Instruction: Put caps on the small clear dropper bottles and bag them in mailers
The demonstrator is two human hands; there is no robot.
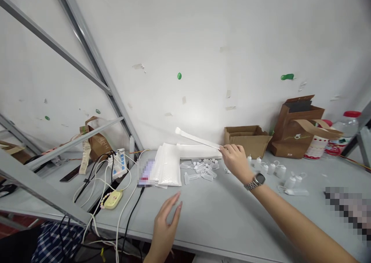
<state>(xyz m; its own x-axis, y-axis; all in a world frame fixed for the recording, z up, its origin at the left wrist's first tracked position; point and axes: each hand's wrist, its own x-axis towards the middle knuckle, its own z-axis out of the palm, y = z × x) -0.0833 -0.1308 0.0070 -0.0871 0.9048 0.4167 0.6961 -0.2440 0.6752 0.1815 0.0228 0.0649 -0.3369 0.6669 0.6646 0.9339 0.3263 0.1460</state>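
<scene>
My right hand (236, 160), with a watch on its wrist, reaches far over the grey table (220, 212) and pinches the edge of a white bubble bag (197, 138), lifting it off a stack of white bags (199, 151) near the wall. A second pile of white bags (168, 164) lies to the left of it. Small clear plastic bottles and caps (201, 169) are scattered just under my right hand. My left hand (168, 220) hovers low over the table's front, fingers stretched and holding nothing.
An open cardboard box (247, 139) and a brown paper bag (298, 129) stand against the wall at the right, with a red-capped jar (344, 135) beyond. More small white bottles (275, 169) lie right of my wrist. A power strip (118, 164) and cables (95, 185) crowd the left.
</scene>
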